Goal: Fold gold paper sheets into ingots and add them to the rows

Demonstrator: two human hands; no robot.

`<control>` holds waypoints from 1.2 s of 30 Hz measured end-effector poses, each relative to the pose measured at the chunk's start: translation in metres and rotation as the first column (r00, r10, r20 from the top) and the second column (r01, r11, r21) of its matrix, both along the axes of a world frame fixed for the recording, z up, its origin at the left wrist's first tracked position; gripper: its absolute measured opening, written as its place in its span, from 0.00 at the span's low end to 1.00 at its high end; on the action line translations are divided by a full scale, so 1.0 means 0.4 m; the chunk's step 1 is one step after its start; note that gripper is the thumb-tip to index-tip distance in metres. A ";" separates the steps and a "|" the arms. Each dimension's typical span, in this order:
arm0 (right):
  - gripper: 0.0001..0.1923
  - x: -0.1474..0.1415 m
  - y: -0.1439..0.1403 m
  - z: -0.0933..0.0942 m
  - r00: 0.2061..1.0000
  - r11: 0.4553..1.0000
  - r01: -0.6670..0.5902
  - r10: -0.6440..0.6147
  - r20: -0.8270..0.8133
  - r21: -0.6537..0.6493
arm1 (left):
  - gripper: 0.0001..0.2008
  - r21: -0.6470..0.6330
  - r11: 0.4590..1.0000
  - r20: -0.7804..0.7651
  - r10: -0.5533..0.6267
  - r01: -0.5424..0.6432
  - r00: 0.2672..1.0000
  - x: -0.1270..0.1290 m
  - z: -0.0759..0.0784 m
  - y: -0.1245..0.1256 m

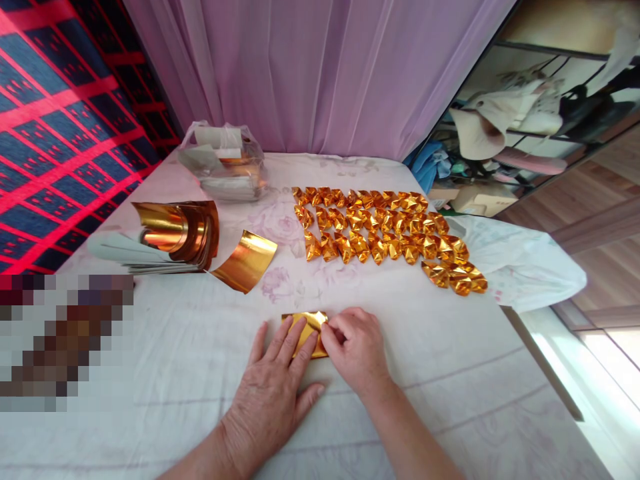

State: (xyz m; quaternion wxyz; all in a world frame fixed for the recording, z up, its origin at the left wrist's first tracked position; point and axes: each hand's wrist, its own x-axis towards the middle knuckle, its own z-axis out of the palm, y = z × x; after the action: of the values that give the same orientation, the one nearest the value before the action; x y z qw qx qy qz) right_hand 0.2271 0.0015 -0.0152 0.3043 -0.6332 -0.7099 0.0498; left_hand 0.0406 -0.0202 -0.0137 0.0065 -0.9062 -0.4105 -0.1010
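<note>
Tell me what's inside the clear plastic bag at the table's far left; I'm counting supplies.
Inside the clear plastic bag shows a stack of silvery-white sheets with a glint of gold foil. The crinkled plastic hides how many sheets there are and what lies lower down.

Both forearms are bare, with no sleeves in view. The left hand [273,393] and the right hand [356,350] wear no gloves. No rings or watch show.

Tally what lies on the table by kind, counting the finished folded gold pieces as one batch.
Batch of folded gold pieces: 1
Stack of gold sheets: 1
Loose gold sheet: 1
Partly folded gold sheet: 1
Clear plastic bag: 1
White plastic bag: 1
Total: 6
</note>
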 end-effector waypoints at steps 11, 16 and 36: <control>0.09 0.059 0.019 0.013 0.998 0.993 0.057 -0.052 -0.045 0.101 | 0.30 0.062 0.998 -0.005 -0.009 0.009 1.000 -0.007 -0.002 0.003; 0.13 0.216 0.035 0.011 0.876 0.877 0.387 -0.446 0.183 0.284 | 0.29 0.117 0.993 0.020 -0.018 0.016 1.000 -0.005 -0.009 0.006; 0.28 0.324 0.034 -0.005 0.611 0.652 0.757 -0.676 0.412 -0.053 | 0.28 0.189 0.981 0.017 -0.058 0.054 0.998 -0.009 -0.014 0.018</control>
State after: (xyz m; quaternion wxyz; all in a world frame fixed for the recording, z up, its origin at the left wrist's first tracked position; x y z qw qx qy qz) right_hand 0.3565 0.0152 -0.0171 0.0921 -0.8923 -0.4271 -0.1133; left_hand 0.0371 -0.0131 -0.0194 0.0846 -0.9115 -0.3737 -0.1494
